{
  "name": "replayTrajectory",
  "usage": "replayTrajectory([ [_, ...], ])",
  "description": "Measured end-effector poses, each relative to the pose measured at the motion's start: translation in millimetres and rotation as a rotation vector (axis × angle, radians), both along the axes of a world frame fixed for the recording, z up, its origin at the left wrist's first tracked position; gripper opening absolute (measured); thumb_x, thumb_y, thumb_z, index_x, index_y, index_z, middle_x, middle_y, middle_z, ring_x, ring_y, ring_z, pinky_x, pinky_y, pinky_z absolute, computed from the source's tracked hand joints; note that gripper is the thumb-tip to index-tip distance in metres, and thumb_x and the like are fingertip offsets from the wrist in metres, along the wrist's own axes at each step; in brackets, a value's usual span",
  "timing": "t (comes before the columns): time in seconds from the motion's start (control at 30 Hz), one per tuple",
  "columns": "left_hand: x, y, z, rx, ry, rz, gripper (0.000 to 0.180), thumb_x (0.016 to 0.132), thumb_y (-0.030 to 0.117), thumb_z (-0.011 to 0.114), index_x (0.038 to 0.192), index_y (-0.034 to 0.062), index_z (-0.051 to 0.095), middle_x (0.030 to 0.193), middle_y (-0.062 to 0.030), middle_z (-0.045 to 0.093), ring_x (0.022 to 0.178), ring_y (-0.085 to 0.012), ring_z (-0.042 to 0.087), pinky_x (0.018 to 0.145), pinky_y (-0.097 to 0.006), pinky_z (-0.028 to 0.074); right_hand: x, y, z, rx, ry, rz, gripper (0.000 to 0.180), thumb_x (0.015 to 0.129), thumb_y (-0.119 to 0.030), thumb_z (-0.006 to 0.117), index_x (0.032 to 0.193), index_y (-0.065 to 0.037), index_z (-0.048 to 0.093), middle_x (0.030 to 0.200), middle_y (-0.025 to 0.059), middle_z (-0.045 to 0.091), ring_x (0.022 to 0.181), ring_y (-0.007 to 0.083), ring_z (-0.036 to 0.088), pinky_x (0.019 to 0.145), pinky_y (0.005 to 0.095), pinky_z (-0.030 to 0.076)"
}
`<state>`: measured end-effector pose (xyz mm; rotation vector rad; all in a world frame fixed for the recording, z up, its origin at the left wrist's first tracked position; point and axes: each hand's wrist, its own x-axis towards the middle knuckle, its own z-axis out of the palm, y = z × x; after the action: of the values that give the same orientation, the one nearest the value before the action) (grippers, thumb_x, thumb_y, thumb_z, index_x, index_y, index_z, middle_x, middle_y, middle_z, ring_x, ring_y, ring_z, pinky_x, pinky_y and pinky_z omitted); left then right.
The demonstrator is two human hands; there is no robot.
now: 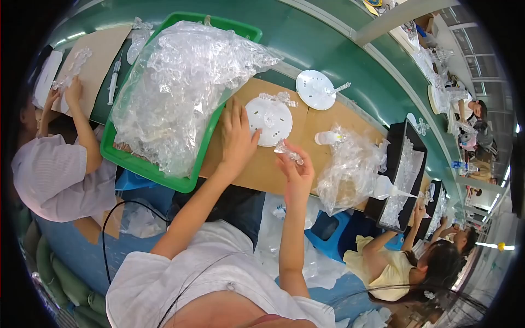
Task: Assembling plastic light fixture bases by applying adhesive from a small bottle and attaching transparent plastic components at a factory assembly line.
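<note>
A white round disc (252, 116) with small slots lies on the brown board in front of me, and clear plastic pieces sit at its middle and far edge. My left hand (236, 136) rests at the disc's left side, fingers stretched out, the thumb at its rim. In my right hand (298, 170), just off the disc's near right edge, a clear faceted plastic piece (290, 153) is pinched between thumb and fingers. Its exact shape is partly hidden by the fingers.
A green tray (194, 177) holding a large clear bag (180, 93) stands left. Another white disc (314, 90) lies farther back. To the right are a small white bottle (327, 138), a crumpled clear bag (350, 175) and a black bin (415, 143). Other people work on both sides.
</note>
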<state>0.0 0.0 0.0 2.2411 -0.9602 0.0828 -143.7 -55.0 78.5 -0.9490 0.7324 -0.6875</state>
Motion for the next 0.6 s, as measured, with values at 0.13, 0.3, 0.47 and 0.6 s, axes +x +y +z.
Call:
replayTrajectory([
  [0.13,6,-4,-6,0.116,0.094,0.026,0.076,0.079,0.032,0.065,0.134,-0.0066,0.029,0.141,-0.0232,0.028,0.121,-0.0404,0.034,0.099,-0.049,0.030,1,-1,-10,-0.029,0.158,0.041,0.029,0.085,0.000,0.058,0.114,0.001,0.055,0.111,0.0126,0.060,0.102,0.0193,0.059,0.085,0.0281,0.048],
  [0.3,20,-7,-30,-0.008,0.276,0.087,0.088,0.069,0.027,0.072,0.136,-0.0058,0.025,0.140,-0.0269,0.026,0.124,-0.0450,0.030,0.102,-0.055,0.026,16,16,-47,-0.077,0.168,-0.001,0.029,0.084,-0.003,0.061,0.112,0.004,0.056,0.104,0.0108,0.062,0.091,0.0157,0.060,0.083,0.0260,0.048],
  [0.47,8,-24,-13,-0.046,0.553,0.121,0.075,0.063,0.010,0.072,0.127,-0.0009,0.035,0.129,-0.0226,0.040,0.120,-0.0378,0.038,0.097,-0.048,0.034,13,9,-76,-0.266,0.187,-0.046,0.029,0.084,-0.003,0.060,0.112,0.004,0.056,0.110,0.0114,0.059,0.096,0.0165,0.057,0.085,0.0274,0.046],
  [0.6,10,-9,0,-0.570,1.017,-0.100,0.061,0.062,-0.002,0.066,0.116,0.0046,0.039,0.106,-0.0146,0.057,0.102,-0.0260,0.055,0.083,-0.037,0.044,2,-5,-101,-0.403,0.181,0.011,0.030,0.081,0.003,0.060,0.111,0.002,0.055,0.110,0.0105,0.057,0.097,0.0168,0.055,0.086,0.0276,0.044],
])
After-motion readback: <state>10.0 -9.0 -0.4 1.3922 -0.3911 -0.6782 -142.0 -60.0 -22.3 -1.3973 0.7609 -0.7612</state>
